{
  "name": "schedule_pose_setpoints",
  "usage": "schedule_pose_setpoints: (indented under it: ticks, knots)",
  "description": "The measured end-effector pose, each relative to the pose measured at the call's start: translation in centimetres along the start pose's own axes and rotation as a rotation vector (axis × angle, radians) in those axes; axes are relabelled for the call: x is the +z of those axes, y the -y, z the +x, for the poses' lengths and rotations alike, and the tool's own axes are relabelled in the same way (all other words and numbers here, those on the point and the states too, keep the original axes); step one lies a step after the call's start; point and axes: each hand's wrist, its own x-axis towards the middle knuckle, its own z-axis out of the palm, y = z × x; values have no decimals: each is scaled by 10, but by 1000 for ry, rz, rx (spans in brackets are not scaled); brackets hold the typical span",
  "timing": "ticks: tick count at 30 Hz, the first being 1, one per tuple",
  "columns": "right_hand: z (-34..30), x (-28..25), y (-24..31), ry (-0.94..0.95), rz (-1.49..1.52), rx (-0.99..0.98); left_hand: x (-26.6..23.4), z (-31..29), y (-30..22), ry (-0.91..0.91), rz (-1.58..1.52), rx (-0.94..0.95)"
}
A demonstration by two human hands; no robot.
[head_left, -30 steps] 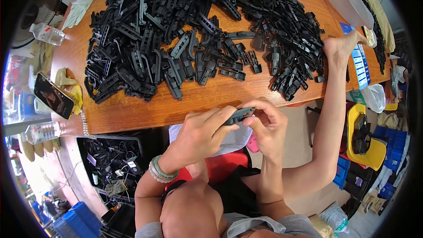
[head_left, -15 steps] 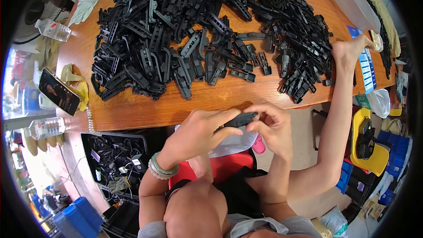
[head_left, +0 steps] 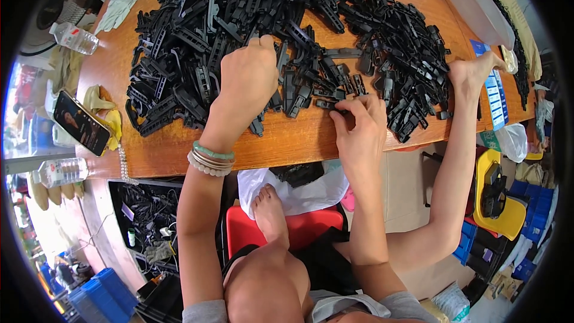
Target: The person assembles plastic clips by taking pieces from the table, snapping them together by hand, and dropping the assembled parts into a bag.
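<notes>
A large heap of long black plastic parts [head_left: 185, 72] covers the left and middle of the wooden table. My left hand [head_left: 248, 75] is over its near side, fingers curled down among the pieces; its fingertips are mostly hidden. At the front edge of the smaller black clips [head_left: 412, 54], my right hand [head_left: 362, 122] has its fingers bent and drawn together beside a small black part [head_left: 324, 104]. Whatever lies between those fingers is too small to make out. Below the table edge, a white plastic bag [head_left: 254, 188] holds black parts [head_left: 297, 173].
A phone [head_left: 81, 122] leans at the table's left side, near plastic bottles [head_left: 73, 39]. My bare leg [head_left: 451, 167] stretches up to the table on the right, its foot beside the clips. A red stool [head_left: 323, 221] stands under the bag, and a black crate [head_left: 146, 227] is at lower left.
The black part between my hands is gone from them. My left hand has moved forward over the heap, and my right hand up to the table's parts. The bag and its contents now show.
</notes>
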Motion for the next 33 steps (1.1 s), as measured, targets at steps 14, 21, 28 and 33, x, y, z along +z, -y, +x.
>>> schedule_pose_setpoints:
  ticks: [14,21,28,33]
  knots:
    - [-26,-29,20,86,811,420,0,-84,-36,54,-1915,-445]
    - [-32,-55,11,255,950,370,3,-90,-44,80,-1978,-581]
    - [-27,-53,15,233,891,258,-4,-98,-47,386,-1673,-527]
    - [-33,-48,7,104,684,84,-10,-96,-55,399,-1494,-447]
